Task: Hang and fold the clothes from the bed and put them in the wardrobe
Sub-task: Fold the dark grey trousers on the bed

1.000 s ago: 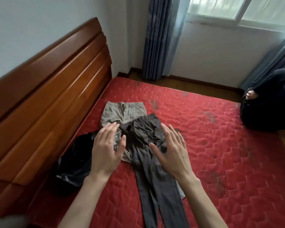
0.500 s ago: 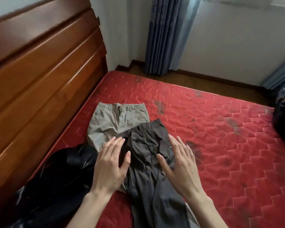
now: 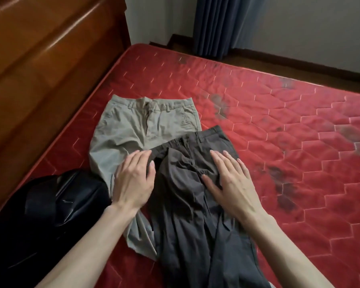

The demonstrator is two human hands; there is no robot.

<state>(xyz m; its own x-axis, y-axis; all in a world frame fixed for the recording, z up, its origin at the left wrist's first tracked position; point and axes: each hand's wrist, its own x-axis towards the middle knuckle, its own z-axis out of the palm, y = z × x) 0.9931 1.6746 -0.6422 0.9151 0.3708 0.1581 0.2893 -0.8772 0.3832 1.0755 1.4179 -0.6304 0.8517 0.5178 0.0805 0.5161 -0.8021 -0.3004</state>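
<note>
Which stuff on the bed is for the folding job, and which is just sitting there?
For the job: dark grey trousers, beige trousers, black garment, both under or beside the hands.

Just there: red mattress, wooden headboard, blue curtain.

Under the fingers point(image 3: 227, 161) of the right hand point(image 3: 233, 183), the dark grey trousers point(image 3: 195, 215) are showing as thin woven cloth, matt and creased into soft folds. Beyond the fingertips of the left hand point(image 3: 133, 181), the beige trousers point(image 3: 141, 125) are looking like a sturdier matt cotton, lightly wrinkled. Left of that hand, a black garment point(image 3: 40, 215) is gleaming with a slick, leather-like sheen. The red mattress point(image 3: 279, 121) is shining like satin, quilted in stitched hexagons and blotched with dull dark patches. The headboard point(image 3: 40, 59) is glowing as polished, lacquered wood. The blue curtain point(image 3: 220, 26) is hanging as matt pleated cloth.
</note>
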